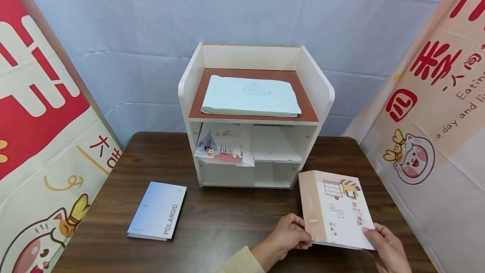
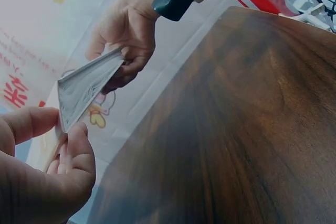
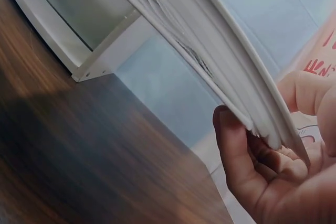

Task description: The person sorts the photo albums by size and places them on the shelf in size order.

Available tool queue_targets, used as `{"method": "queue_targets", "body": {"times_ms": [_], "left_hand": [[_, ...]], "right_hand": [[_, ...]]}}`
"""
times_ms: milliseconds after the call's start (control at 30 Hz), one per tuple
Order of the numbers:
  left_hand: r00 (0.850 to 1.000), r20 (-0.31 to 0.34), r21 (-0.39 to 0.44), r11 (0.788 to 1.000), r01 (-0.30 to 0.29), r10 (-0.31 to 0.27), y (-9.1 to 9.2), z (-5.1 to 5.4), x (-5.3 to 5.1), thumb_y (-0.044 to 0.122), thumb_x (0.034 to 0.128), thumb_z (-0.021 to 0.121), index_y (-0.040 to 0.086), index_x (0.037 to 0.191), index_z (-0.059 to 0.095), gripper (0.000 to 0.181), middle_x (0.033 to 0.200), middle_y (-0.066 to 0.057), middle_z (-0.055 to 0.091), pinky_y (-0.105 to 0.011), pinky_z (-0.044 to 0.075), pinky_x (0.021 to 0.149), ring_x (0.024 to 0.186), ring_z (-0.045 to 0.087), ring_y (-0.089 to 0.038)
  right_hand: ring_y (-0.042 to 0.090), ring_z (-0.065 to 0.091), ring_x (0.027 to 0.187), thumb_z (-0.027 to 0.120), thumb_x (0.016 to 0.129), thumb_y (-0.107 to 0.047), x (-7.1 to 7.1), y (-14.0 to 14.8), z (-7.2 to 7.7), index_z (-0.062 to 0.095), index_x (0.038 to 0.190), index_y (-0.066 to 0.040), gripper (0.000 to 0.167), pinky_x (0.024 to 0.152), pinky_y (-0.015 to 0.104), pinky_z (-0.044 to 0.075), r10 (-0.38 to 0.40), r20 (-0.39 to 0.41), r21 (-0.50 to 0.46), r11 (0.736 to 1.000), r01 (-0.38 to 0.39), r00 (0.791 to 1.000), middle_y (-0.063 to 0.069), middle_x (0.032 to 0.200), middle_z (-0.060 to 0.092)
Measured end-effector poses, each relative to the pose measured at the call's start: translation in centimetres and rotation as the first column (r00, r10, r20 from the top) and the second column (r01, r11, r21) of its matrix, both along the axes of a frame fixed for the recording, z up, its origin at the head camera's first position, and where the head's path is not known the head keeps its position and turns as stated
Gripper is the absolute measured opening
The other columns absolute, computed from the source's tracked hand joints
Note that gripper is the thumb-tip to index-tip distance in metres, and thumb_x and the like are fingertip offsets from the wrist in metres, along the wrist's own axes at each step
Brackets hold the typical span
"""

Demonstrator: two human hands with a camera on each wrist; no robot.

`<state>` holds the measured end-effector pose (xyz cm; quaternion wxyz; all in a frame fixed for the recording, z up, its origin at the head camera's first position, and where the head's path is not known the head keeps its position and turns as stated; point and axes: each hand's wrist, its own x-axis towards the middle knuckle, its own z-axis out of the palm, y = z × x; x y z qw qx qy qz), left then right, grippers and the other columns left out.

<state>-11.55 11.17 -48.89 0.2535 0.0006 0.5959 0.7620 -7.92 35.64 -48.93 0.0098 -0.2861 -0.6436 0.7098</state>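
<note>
In the head view, a thick book (image 1: 342,210) with a peach spine and a white cover of small drawings is held above the table's right side. My left hand (image 1: 289,235) pinches the lower end of its spine, thumb on one face. My right hand (image 1: 388,247) grips the lower outer corner, thumb on the cover. The left wrist view looks at the book's page ends (image 2: 89,87), fanned in a wedge between the covers. In the right wrist view, the loose pages (image 3: 194,45) show between two stiff covers, and my right thumb and fingers press from opposite sides.
A white shelf unit (image 1: 326,92) stands at the back centre. A sheet with a whale drawing (image 1: 254,96) lies on its top, and illustrated papers (image 1: 223,144) stick out of the middle shelf. A blue-white POLAROID book (image 1: 157,212) lies on the table's left side. Printed cloths hang at both sides.
</note>
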Motion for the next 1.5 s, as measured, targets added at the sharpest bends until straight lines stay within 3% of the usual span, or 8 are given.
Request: {"method": "queue_targets", "body": {"times_ms": [133,267,433,700,900,967,1167,1500], "left_hand": [[1.000,-0.002,0.033,0.999,0.002,-0.002,-0.6,0.2,0.0,-0.014,0.0704,0.065,0.007,0.086,0.049,0.031,0.060,-0.004,0.059,-0.018,0.043,0.044,0.046,0.053,-0.009],[1.000,-0.009,0.041,0.999,-0.004,0.004,-1.5,0.3,0.0,-0.013,0.0698,0.065,0.007,0.087,0.049,0.031,0.061,-0.004,0.059,-0.019,0.043,0.045,0.048,0.054,-0.009],[1.000,-0.017,0.048,0.999,-0.012,0.013,-2.4,0.5,0.2,-0.012,0.0700,0.067,0.006,0.088,0.049,0.031,0.062,-0.005,0.060,-0.020,0.044,0.047,0.049,0.055,-0.011],[0.999,-0.020,0.109,0.994,-0.022,0.025,-3.7,0.5,0.7,-0.013,0.0690,0.066,0.005,0.090,0.049,0.032,0.062,-0.004,0.058,-0.021,0.044,0.047,0.050,0.055,-0.011],[0.999,-0.028,0.156,0.987,-0.034,0.039,-5.0,1.0,1.0,-0.012,0.0686,0.065,0.003,0.091,0.051,0.031,0.063,-0.006,0.058,-0.020,0.044,0.048,0.052,0.056,-0.012],[0.999,-0.026,0.166,0.986,-0.028,0.033,-5.4,1.2,1.1,-0.012,0.0684,0.065,0.003,0.091,0.051,0.031,0.064,-0.006,0.057,-0.021,0.045,0.048,0.053,0.056,-0.012],[0.999,-0.022,0.198,0.980,-0.028,0.033,-6.4,1.5,1.3,-0.011,0.0693,0.065,0.002,0.092,0.051,0.030,0.065,-0.006,0.057,-0.021,0.046,0.049,0.055,0.057,-0.013],[0.998,-0.050,0.223,0.974,-0.027,0.039,-8.2,2.7,1.7,-0.007,0.0715,0.066,0.000,0.096,0.050,0.030,0.070,-0.006,0.057,-0.023,0.048,0.054,0.059,0.058,-0.015]], "right_hand": [[0.012,0.060,0.069,0.057,0.090,-0.006,-0.2,-0.6,0.7,0.049,0.099,-0.010,0.012,0.059,0.028,0.050,0.029,-0.001,-0.005,1.000,-0.029,1.000,-0.004,0.079,0.058],[0.014,0.061,0.072,0.057,0.090,-0.007,-0.7,-0.7,-0.4,0.043,0.108,-0.003,0.024,0.059,0.030,0.051,0.062,-0.044,0.009,0.998,-0.061,0.997,-0.003,0.084,0.059],[0.015,0.061,0.071,0.057,0.090,-0.006,-0.9,-0.8,-1.1,0.042,0.108,0.000,0.024,0.058,0.031,0.051,0.084,-0.095,-0.007,0.996,-0.085,0.992,0.000,0.085,0.059],[0.015,0.061,0.073,0.057,0.089,-0.007,-0.6,-2.7,0.2,0.038,0.111,0.002,0.030,0.061,0.030,0.051,0.080,-0.052,0.011,0.997,-0.079,0.995,0.000,0.086,0.059],[0.017,0.062,0.074,0.057,0.090,-0.007,-0.3,-4.0,0.8,0.038,0.111,0.005,0.031,0.059,0.030,0.051,0.089,-0.107,0.003,0.996,-0.089,0.990,0.003,0.088,0.060],[0.016,0.061,0.074,0.058,0.090,-0.008,-0.3,-4.6,1.3,0.036,0.112,0.004,0.034,0.060,0.029,0.051,0.087,-0.091,0.006,0.996,-0.087,0.992,0.002,0.088,0.060],[0.015,0.061,0.075,0.057,0.090,-0.007,-0.1,-6.1,2.6,0.038,0.110,0.001,0.029,0.061,0.030,0.052,0.073,-0.075,-0.011,0.997,-0.074,0.995,0.001,0.088,0.060],[0.016,0.061,0.075,0.055,0.090,-0.004,0.0,-7.9,3.5,0.040,0.106,0.002,0.023,0.061,0.031,0.053,0.054,-0.109,-0.019,0.998,-0.056,0.993,0.003,0.089,0.057]]}}
